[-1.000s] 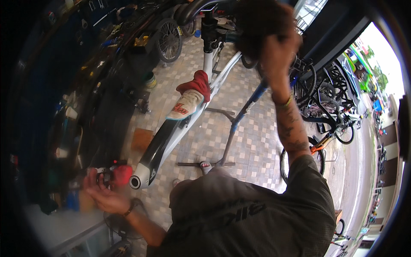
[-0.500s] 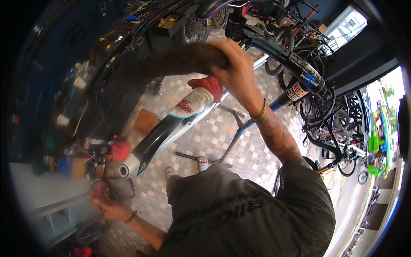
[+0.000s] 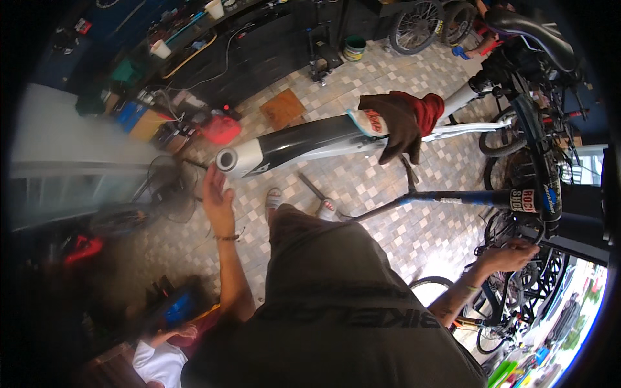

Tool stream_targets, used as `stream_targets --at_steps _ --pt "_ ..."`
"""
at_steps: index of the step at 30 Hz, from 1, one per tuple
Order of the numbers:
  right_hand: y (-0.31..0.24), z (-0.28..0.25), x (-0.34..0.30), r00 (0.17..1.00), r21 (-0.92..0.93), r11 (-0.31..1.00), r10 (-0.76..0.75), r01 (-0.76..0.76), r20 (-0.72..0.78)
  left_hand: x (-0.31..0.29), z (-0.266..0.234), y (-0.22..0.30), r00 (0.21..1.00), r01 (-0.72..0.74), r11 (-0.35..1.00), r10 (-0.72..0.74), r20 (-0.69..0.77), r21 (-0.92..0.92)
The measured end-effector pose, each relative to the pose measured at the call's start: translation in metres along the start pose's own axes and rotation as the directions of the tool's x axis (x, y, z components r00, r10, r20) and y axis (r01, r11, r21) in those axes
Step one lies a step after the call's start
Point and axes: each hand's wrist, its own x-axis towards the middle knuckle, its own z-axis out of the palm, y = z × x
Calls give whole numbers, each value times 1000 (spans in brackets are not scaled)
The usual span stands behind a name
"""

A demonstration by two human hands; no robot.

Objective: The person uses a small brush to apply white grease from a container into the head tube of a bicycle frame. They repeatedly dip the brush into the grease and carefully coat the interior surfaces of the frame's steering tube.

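Note:
A grey-and-black bicycle frame (image 3: 310, 141) is held up in a repair stand (image 3: 466, 198). My left hand (image 3: 218, 202) is at its head tube (image 3: 228, 159), fingers stretched upward and seeming to touch the rim below the round opening. Over the frame's tube hang a dark brown cloth (image 3: 402, 129), a red cloth (image 3: 427, 111) and a white printed cloth (image 3: 371, 121). At the right, my right hand (image 3: 508, 257) has its fingers curled round the black handle (image 3: 542, 234) by the stand's clamp; the fingertips are partly hidden.
A person (image 3: 162, 355) is at the lower left; another person's blue-gloved hand (image 3: 459, 52) shows at the upper right. A bucket (image 3: 354, 48), a brown floor piece (image 3: 283, 108) and a red item (image 3: 221, 129) are beyond the frame. Bicycles (image 3: 498, 310) crowd the right.
My right hand has let go of the brown cloth, now draped over the frame, and moved to the stand's handle. My left hand has come up to the head tube. The view has turned.

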Motion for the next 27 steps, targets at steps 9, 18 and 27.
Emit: stream_targets --at_steps 9,18,27 --pt "14 31 105 896 708 562 159 -428 415 37 61 -11 766 234 293 -643 -10 -927" --pt "-71 6 115 825 626 762 -240 -166 511 49 82 -84 839 122 413 -529 -128 -903" --pt "-108 -25 33 689 227 734 -680 641 251 60 88 -11 989 149 370 -75 131 -917"
